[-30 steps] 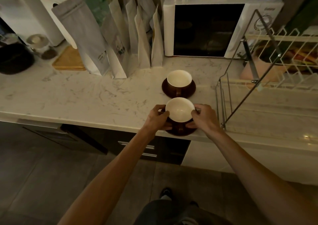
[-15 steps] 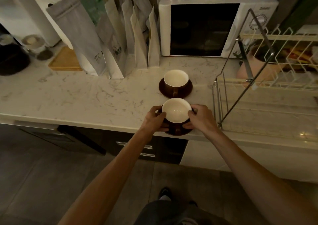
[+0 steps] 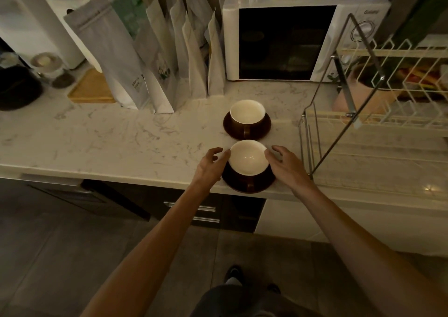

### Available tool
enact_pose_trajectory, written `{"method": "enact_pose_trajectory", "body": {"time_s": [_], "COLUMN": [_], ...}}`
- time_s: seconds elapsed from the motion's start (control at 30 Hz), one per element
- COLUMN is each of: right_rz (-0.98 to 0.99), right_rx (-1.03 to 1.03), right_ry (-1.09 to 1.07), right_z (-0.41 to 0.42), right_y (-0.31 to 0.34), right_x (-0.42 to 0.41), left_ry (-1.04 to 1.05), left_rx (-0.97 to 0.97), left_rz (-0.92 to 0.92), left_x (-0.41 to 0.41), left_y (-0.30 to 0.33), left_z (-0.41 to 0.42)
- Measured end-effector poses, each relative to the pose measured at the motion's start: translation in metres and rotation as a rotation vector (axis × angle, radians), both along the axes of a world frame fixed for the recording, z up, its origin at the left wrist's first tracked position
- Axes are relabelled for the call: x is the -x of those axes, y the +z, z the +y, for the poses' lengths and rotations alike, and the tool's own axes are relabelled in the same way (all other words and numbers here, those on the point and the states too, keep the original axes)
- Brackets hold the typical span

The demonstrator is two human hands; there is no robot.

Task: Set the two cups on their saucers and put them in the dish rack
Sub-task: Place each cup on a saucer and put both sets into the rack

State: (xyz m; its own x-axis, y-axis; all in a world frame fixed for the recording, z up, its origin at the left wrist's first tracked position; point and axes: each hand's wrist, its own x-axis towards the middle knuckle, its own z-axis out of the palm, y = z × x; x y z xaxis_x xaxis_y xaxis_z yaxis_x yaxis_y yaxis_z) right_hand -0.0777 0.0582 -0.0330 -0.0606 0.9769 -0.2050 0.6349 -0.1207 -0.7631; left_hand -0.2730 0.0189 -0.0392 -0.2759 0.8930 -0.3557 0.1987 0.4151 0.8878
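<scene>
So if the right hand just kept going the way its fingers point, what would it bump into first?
Probably the near cup: the right hand is open beside it, fingers aimed up and left at its rim. If it passed just above, the far cup comes next; depth is hard to judge.

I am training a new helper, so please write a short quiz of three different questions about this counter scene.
1. True or false: both cups already sit on saucers.
2. Which hand is nearer the dish rack: A left, B right?
3. Fill in: behind the far cup stands a white ____.

Key: 1 true; the near cup is on its saucer too. 2 B, the right hand, not the left hand. 3 microwave.
</scene>
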Motion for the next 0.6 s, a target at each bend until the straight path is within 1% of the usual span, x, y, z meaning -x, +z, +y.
{"method": "enact_pose_trajectory", "body": {"time_s": [0.07, 0.17, 0.4, 0.6], "right_rz": [0.075, 0.150, 0.230, 0.251], "right_rx": [0.071, 0.140, 0.117, 0.172], "right_ry": [-0.008, -0.012, -0.018, -0.019], "right_z": [0.001, 0.000, -0.001, -0.016], "right_y": [-0.002, -0.004, -0.004, -0.006], "right_x": [0.000, -0.001, -0.002, -0.009], "left_ry": [-0.012, -0.038, -0.048, -0.031], "left_rx": [0.034, 0.052, 0.030, 0.039], "left_rz": [-0.096, -0.169, -0.151, -0.185], "left_x": [-0.001, -0.003, -0.004, -0.007], "left_y": [0.001, 0.001, 0.002, 0.002], "left_z": [0.000, -0.001, 0.000, -0.020]}}
